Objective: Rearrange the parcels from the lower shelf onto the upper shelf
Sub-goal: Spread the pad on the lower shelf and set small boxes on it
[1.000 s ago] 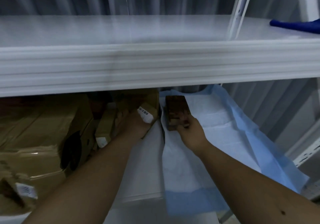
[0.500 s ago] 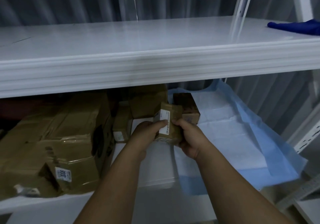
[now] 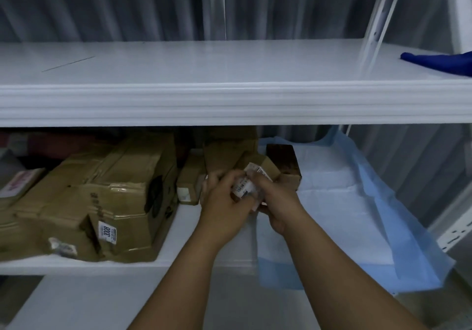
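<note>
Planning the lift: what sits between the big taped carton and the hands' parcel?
In the head view, one small upright box stands between the big taped carton and the held parcel.

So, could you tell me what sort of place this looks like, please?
Probably a parcel storeroom or sorting area. White metal shelving, the upper shelf almost bare, holds taped cardboard parcels with printed labels on the lower shelf, and both hands, left hand and right hand, grip a small labelled parcel.

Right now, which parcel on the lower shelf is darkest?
The dark brown parcel on the blue sheet, right of both hands; the others are tan cardboard.
</note>
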